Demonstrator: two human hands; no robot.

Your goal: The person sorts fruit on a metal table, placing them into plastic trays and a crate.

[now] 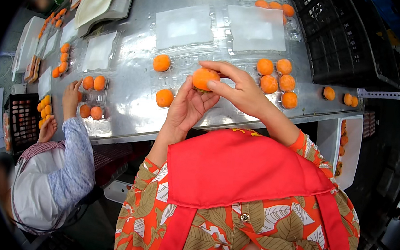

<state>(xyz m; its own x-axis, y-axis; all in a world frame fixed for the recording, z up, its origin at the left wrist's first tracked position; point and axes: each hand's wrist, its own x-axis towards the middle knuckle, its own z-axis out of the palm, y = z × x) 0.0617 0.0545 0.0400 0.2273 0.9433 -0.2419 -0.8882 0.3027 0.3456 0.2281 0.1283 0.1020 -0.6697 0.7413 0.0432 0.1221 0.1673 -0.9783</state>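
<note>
An orange persimmon [205,79] is held in front of my chest, above the steel table [133,68]. My right hand [238,87] grips it from the right, with the thumb across its front and the fingers over its top. My left hand [192,110] cups it from below and the left, palm up. Beneath my hands lies a clear plastic tray [187,64]. Two persimmons, an upper one [161,63] and a lower one [164,97], sit on its left side. To my right, another clear tray [296,80] holds several persimmons [269,84].
White pads [184,27] lie on clear trays farther back. A white scale [103,2] stands back left, a black crate [349,41] back right. A co-worker's hand [70,98] reaches to a tray of persimmons at left. A white bin [352,150] with persimmons stands below the table's right edge.
</note>
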